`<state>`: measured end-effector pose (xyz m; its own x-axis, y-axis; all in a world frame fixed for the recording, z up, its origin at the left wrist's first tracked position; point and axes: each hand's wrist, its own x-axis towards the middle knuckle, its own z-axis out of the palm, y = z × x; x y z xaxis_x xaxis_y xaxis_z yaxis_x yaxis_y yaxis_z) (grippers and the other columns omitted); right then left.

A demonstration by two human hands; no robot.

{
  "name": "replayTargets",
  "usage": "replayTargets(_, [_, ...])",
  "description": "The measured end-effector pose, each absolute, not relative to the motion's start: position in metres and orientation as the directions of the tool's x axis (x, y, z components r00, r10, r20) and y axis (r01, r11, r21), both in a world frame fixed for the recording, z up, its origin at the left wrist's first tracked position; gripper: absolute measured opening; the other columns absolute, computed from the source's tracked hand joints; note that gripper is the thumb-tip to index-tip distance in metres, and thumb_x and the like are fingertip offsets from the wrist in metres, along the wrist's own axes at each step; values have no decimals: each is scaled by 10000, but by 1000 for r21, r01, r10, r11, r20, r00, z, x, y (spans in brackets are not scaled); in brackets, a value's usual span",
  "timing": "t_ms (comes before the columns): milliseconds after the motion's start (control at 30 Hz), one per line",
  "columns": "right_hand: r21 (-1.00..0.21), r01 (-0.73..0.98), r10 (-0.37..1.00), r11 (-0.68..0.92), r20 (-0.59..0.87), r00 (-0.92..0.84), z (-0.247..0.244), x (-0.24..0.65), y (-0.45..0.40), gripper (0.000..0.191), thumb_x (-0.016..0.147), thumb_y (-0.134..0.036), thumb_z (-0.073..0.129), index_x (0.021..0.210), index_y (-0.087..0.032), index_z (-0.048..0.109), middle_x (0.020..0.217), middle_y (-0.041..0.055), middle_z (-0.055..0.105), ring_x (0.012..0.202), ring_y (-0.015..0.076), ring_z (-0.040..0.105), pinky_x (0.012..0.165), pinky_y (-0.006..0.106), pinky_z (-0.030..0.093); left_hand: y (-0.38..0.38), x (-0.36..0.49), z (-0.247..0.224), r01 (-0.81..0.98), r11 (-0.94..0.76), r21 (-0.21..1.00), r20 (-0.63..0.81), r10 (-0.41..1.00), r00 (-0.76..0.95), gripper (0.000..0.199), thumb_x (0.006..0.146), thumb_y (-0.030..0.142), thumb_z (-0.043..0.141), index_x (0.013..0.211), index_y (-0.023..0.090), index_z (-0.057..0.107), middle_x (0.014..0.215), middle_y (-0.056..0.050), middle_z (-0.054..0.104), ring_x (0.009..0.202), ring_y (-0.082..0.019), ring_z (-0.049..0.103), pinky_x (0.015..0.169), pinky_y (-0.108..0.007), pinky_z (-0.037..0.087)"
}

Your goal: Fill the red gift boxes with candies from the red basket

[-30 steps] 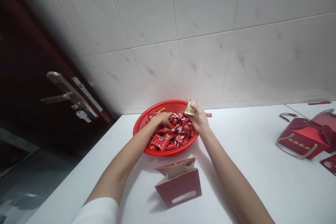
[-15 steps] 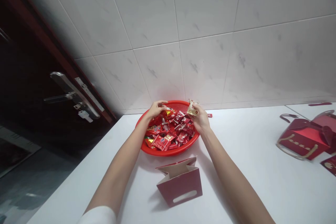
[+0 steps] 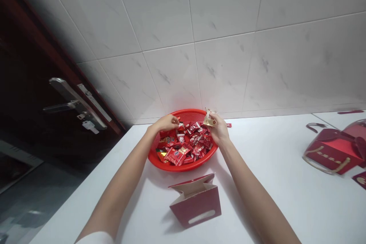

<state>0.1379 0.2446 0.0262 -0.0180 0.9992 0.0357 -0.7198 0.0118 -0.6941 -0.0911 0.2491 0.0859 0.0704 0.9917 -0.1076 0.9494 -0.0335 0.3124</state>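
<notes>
My left hand (image 3: 168, 122) is closed over the back left of a red plastic basket (image 3: 183, 167), its fingertips at a small red and white packet (image 3: 181, 125). Several red wrapped candies (image 3: 176, 155) lie in the basket. At the basket's right rim, my right hand (image 3: 219, 129) is closed on a cream-coloured packet (image 3: 209, 118). In front of the basket stands a dark red paper box (image 3: 197, 206), its top open and an oval cutout in its near side.
Red gift boxes with rope trim (image 3: 328, 154) stand at the right of the white table (image 3: 265, 152). A tiled wall (image 3: 223, 68) rises behind. At the left is a dark door (image 3: 34, 84) with a handle and keys.
My left hand has moved slightly left and its fingers have closed at the small packet. My right hand still holds the cream-coloured packet in nearly the same place.
</notes>
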Motion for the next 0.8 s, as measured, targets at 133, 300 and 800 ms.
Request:
replayTargets(133, [-664,-748,1000,-7,-17,6,28,136,243,171,581,-277,751,681,-205,631,647,-25,655,608,136,605,541,238,500,228,-100,87,997,-61,57,-449,890,80,377,527,375,812,868,220,768,873,-59,759,818,-274,684,663,-282,491])
replayTargets(300, [-663,-748,1000,-11,-19,2,31,136,240,168,581,-266,762,671,-203,635,642,-29,652,604,132,597,549,239,499,220,-100,72,993,-122,7,-425,898,113,535,527,250,784,1061,230,744,932,-90,755,869,-305,687,653,-291,479])
replayTargets(800, [-765,-643,999,26,2,38,43,134,226,203,516,-300,776,636,-212,638,638,-39,664,627,141,591,580,260,461,254,-76,64,739,-252,625,-139,896,423,634,807,644,574,1199,155,666,1276,-134,671,1023,-253,658,772,-273,508])
